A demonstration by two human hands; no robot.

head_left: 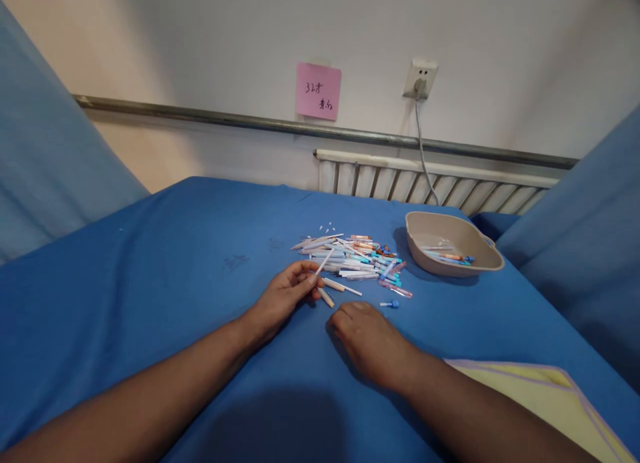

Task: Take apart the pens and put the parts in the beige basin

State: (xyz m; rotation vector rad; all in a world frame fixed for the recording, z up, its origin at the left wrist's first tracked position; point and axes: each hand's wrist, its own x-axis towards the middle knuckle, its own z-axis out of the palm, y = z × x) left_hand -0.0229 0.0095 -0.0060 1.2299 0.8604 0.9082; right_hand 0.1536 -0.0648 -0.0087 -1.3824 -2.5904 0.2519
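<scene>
While the left hand (293, 290) pinched a slim white stick (326, 260) at the near edge of the pile of pens (357, 258), the stick's long axis ran obliquely, its free end pointing forward and to the right. The right hand (370, 340) was curled, palm down; whether it gripped something, I could not tell. On the pink note (319, 98), handwritten "32" was readable.

Two hands (373, 340), one tan basin (435, 266), one pink note (319, 92), one socket (423, 69), one radiator (385, 183), one yellow cloth (520, 391), pens (357, 265) too heaped to count
</scene>
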